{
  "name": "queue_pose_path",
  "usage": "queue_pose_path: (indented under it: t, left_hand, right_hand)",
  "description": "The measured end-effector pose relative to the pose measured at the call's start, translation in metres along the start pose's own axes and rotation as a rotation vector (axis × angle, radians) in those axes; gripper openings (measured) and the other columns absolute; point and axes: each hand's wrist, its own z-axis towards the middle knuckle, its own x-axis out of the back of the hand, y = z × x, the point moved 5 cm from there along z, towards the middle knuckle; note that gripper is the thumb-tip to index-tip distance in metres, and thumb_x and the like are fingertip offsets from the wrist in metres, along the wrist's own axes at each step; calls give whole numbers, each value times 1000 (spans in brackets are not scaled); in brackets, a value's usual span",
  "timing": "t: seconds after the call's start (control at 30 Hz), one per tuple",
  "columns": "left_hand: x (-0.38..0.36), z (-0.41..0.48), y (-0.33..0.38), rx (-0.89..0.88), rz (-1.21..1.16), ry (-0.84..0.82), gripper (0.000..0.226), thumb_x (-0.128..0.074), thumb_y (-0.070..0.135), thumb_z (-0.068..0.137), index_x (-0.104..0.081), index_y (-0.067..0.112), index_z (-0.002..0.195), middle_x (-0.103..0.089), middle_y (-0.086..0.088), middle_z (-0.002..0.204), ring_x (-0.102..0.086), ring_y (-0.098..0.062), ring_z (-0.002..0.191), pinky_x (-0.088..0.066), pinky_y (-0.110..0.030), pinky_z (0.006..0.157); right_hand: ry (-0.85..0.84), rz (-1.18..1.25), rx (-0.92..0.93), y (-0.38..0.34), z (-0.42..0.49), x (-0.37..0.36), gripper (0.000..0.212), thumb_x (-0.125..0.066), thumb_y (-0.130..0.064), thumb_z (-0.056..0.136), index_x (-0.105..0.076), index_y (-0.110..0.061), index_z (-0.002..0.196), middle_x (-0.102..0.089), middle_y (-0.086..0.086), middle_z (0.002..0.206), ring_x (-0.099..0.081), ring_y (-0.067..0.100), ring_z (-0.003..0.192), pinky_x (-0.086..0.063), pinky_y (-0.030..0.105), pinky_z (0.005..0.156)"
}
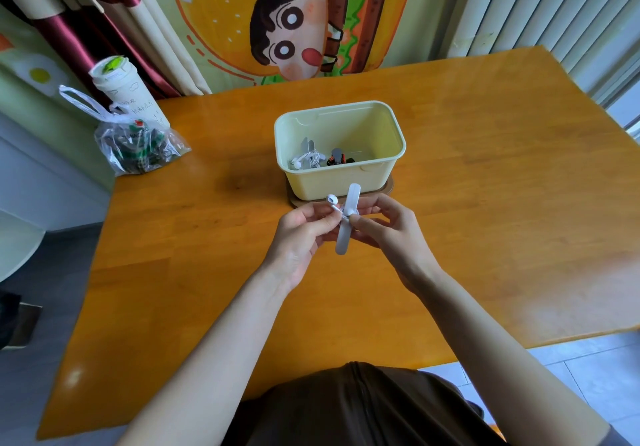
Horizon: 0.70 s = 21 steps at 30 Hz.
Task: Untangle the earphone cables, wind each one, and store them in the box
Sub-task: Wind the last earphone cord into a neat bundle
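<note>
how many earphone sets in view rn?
3. One white set on a grey strap, pinched between left hand and right hand. One white bundle at the left inside the box. One dark bundle mid-box. Near wall may hide more.

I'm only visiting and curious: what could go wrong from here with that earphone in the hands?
The grey strap looks unfastened, both ends sticking out, so the wound white earphone pinched between the left hand and right hand might spring loose. Its earbud pokes free and could snag the bundles already lying in the box.
</note>
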Motion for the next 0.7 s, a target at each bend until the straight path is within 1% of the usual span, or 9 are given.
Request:
queue_pose_path:
  t: [0.13,0.23,0.33,0.4,0.43,0.53,0.63,0.7]
  left_hand:
    - [1,2,-1,29,-59,12,17,-57,-5,88,-62,10,80,-71,1,72,-66,-9,65,-52,-19,64]
    - [0,3,-2,32,-76,2,19,-56,-5,89,-61,11,80,-72,0,76,-66,-10,68,-52,-19,66]
    - [-1,5,-4,15,-56,-26,15,-55,0,91,-61,13,86,-72,-5,89,-66,-13,78,-52,-22,72]
    - [-2,6,-5,-2,-59,-45,12,-55,3,92,-61,13,91,-70,-12,102,-65,-17,86,-52,-23,73]
    - [-3,6,-4,-8,-75,-56,10,-55,4,93,-61,12,93,-69,-14,104,-65,-18,88,-52,-22,72]
    - [-6,5,-1,-21,-90,-79,10,-55,5,93,-63,9,97,-70,-10,98,-67,-16,83,-53,-22,70]
    - [-3,7,-1,-30,-27,-36,10,-58,1,90,-63,9,93,-70,-10,96,-67,-17,82,-53,-26,75]
    - [-1,8,-1,-19,-3,-14,11,-58,0,90,-63,9,91,-69,-10,94,-67,-16,79,-52,-25,73]
  right_hand:
    - [11,-8,4,1,1,0,11,-64,-3,86,-64,-3,97,-66,2,83,-68,16,80,-57,28,75]
    - [16,-8,3,2,2,0,12,-64,-3,86,-65,-4,98,-67,0,83,-68,15,80,-57,27,75]
    - [15,-13,4,2,4,1,13,-62,-5,88,-65,-5,100,-68,-2,83,-68,17,83,-57,29,77]
    - [19,-14,7,1,5,2,13,-61,-6,89,-66,-6,101,-69,-3,85,-68,18,86,-57,29,78]
    - [25,-13,11,0,6,3,14,-61,-6,89,-66,-7,102,-68,-4,85,-68,18,85,-57,28,76]
    - [47,-23,23,0,7,4,15,-61,-6,89,-66,-5,103,-68,-5,85,-69,14,83,-56,25,73]
    - [53,-24,27,1,6,2,15,-62,-5,88,-66,-5,102,-69,3,90,-69,17,84,-57,27,74]
    - [53,-26,26,2,6,1,14,-63,-5,88,-66,-5,102,-68,5,91,-70,18,84,-58,28,74]
